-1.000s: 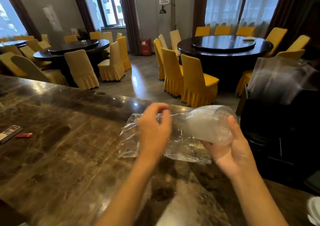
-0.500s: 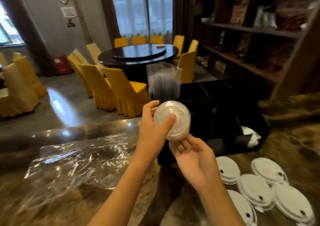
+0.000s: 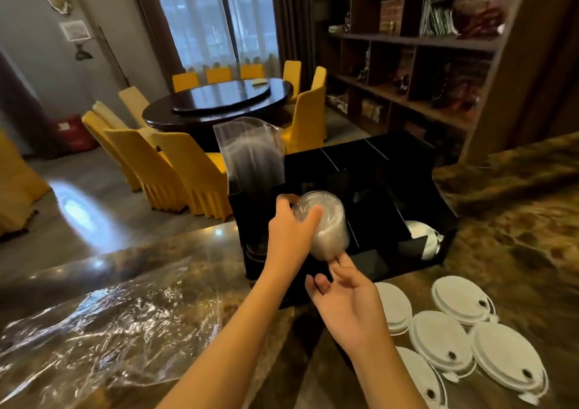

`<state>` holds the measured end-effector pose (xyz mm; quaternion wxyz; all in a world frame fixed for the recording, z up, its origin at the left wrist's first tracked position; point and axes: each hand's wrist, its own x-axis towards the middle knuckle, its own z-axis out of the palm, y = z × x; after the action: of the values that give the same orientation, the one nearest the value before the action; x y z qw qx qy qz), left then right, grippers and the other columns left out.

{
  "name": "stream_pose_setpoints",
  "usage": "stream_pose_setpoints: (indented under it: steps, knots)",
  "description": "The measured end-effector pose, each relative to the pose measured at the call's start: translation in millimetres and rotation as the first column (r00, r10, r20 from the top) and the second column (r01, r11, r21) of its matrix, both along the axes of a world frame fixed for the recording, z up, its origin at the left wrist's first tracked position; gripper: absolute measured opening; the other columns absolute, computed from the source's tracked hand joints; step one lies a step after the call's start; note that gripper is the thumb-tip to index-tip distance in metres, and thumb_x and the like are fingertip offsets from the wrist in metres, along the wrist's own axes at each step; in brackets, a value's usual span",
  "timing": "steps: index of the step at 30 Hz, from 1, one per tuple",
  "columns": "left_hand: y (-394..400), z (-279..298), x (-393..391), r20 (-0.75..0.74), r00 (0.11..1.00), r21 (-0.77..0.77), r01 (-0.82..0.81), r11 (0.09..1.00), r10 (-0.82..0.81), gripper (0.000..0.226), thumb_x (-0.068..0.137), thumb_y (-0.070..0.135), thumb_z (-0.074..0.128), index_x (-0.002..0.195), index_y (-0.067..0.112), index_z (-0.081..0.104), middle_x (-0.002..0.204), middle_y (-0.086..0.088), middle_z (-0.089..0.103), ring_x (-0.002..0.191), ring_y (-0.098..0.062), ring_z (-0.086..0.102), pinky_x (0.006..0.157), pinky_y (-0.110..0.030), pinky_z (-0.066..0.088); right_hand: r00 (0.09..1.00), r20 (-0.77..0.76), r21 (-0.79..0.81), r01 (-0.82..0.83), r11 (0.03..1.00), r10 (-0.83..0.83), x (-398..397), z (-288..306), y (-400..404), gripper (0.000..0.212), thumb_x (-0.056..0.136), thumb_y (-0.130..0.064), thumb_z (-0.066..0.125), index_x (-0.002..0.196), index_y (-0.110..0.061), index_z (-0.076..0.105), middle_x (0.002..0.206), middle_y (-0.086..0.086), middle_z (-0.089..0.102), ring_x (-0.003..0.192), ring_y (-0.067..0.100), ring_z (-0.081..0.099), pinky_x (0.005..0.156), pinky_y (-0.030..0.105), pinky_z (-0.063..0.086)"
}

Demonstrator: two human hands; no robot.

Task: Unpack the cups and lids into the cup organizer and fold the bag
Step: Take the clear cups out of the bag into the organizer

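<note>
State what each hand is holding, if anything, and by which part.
The left hand grips the stack of clear plastic lids around its upper end. The right hand is open, fingertips touching the stack's bottom, holding nothing.

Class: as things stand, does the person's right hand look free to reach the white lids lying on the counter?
Probably yes. The right hand is open, its fingers only touching the clear lid stack gripped by the left hand. The white lids lie uncovered just to its right, nothing between.
</note>
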<state>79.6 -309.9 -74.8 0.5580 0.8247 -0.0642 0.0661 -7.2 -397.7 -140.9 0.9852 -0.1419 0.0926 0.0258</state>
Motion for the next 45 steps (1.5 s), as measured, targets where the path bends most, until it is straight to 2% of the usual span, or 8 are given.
stream_pose_setpoints:
  steps: [5, 12, 18, 23, 28, 33, 40, 45]
  knots:
    - [-4.1, -6.3, 9.2, 0.027, 0.997, 0.305, -0.075, 0.949, 0.070, 0.052, 0.081, 0.053, 0.066, 0.122, 0.021, 0.061, 0.121, -0.005, 0.064, 0.118, -0.032, 0.053, 0.102, -0.050, 0.043, 0.994, -0.111, 0.076, 0.007, 0.997, 0.001, 5.9, -7.2, 6.4, 0.035, 0.086, -0.002, 0.056, 0.117, -0.010, 0.070, 0.093, 0.015, 0.068, 0.072, 0.026, 0.062, 0.084, 0.049, 0.057]
    - [-13.2, -22.7, 10.0, 0.249, 0.964, 0.711, -0.250, 0.657, 0.098, 0.050, 0.080, 0.054, 0.074, 0.116, 0.021, 0.062, 0.125, -0.012, 0.055, 0.115, -0.039, 0.050, 0.092, -0.050, 0.044, 0.964, -0.266, 0.123, 0.042, 0.992, -0.008, -0.9, -20.8, 4.4, 0.043, 0.095, -0.009, 0.050, 0.138, -0.012, 0.054, 0.127, 0.019, 0.062, 0.102, 0.038, 0.067, 0.091, 0.053, 0.054]
    - [-15.2, -25.6, 10.5, 0.274, 0.961, 0.807, -0.255, 0.532, 0.045, 0.036, 0.086, 0.056, 0.067, 0.104, 0.026, 0.073, 0.122, -0.010, 0.055, 0.114, -0.038, 0.047, 0.090, -0.049, 0.044, 0.966, -0.260, 0.106, 0.023, 0.994, 0.006, -11.2, -26.4, -1.3, 0.041, 0.100, -0.012, 0.047, 0.139, -0.017, 0.055, 0.141, 0.013, 0.059, 0.116, 0.043, 0.065, 0.104, 0.054, 0.046]
    - [-17.4, -28.2, 5.4, 0.311, 0.950, 0.852, -0.284, 0.439, 0.010, 0.038, 0.086, 0.058, 0.065, 0.105, 0.026, 0.072, 0.124, -0.011, 0.055, 0.116, -0.038, 0.047, 0.090, -0.050, 0.042, 0.954, -0.300, 0.007, -0.002, 1.000, 0.004, -28.3, -30.9, -7.1, 0.036, 0.095, -0.006, 0.052, 0.128, -0.014, 0.059, 0.140, 0.007, 0.056, 0.105, 0.041, 0.071, 0.087, 0.048, 0.054]
    - [-12.8, -22.1, -8.5, 0.404, 0.914, 0.792, -0.334, 0.512, -0.029, 0.031, 0.091, 0.047, 0.065, 0.104, 0.019, 0.070, 0.125, -0.014, 0.056, 0.115, -0.038, 0.048, 0.089, -0.048, 0.040, 0.953, -0.303, -0.043, -0.005, 0.999, -0.009, -46.2, -25.9, -11.5, 0.052, 0.079, -0.007, 0.061, 0.131, -0.011, 0.060, 0.134, 0.009, 0.065, 0.106, 0.040, 0.071, 0.081, 0.045, 0.055]
    - [4.9, -13.3, -36.1, 0.539, 0.838, 0.530, -0.258, 0.808, -0.085, 0.012, 0.093, 0.024, 0.067, 0.093, 0.012, 0.070, 0.102, -0.006, 0.060, 0.095, -0.025, 0.053, 0.077, -0.040, 0.042, 0.967, -0.254, -0.096, 0.000, 0.995, -0.024, -65.7, -12.2, -13.6, 0.046, 0.080, -0.010, 0.062, 0.126, -0.009, 0.065, 0.120, 0.010, 0.074, 0.105, 0.038, 0.072, 0.073, 0.042, 0.059]
    - [17.8, -73.5, -109.2, 0.265, 0.943, 0.218, 0.143, 0.965, -0.200, 0.014, 0.090, 0.003, 0.067, 0.100, 0.012, 0.069, 0.093, -0.001, 0.066, 0.089, -0.018, 0.063, 0.079, -0.045, 0.055, 0.945, -0.269, -0.311, 0.096, 0.945, -0.184, -115.5, -4.8, -34.2, 0.027, 0.085, -0.011, 0.064, 0.110, -0.008, 0.076, 0.116, 0.016, 0.074, 0.099, 0.035, 0.074, 0.072, 0.039, 0.059]
    - [20.5, -122.5, -149.3, 0.082, 0.981, 0.290, 0.147, 0.946, -0.178, 0.018, 0.088, 0.004, 0.069, 0.100, 0.019, 0.068, 0.098, 0.003, 0.065, 0.091, -0.016, 0.061, 0.083, -0.043, 0.054, 0.901, -0.175, -0.899, 0.019, 0.438, -0.398, -150.2, -0.2, -74.5, 0.028, 0.093, -0.002, 0.060, 0.093, -0.023, 0.078, 0.098, 0.008, 0.078, 0.084, 0.025, 0.074, 0.073, 0.036, 0.059]
